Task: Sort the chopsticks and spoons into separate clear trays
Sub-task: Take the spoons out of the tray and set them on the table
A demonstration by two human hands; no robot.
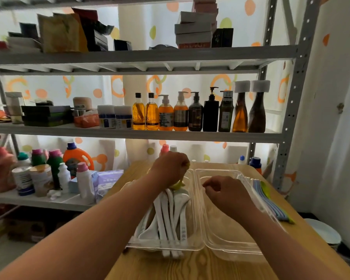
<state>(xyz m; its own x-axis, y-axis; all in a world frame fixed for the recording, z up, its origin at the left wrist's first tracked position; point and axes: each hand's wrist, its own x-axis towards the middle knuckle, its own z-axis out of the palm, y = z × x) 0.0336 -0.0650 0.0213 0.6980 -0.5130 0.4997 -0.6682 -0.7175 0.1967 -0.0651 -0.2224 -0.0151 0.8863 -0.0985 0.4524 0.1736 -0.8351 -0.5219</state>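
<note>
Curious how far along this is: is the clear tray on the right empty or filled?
Empty, as far as shows: the right tray is bare clear plastic, though the right hand hides part.

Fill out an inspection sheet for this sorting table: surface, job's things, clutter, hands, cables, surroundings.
Surface: wooden table, two clear trays side by side on it.
Job's things: left tray holds white spoons; right tray looks empty; chopsticks lie along its right edge, inside or outside cannot be told.
Clutter: nothing seen on the table.
Hands: left hand grips a yellow-green spoon over the left tray; right hand is curled over the right tray, and whether it holds anything cannot be told.
Cables: nothing seen.
Surroundings: metal shelves behind the table, carrying bottles and boxes.
</note>
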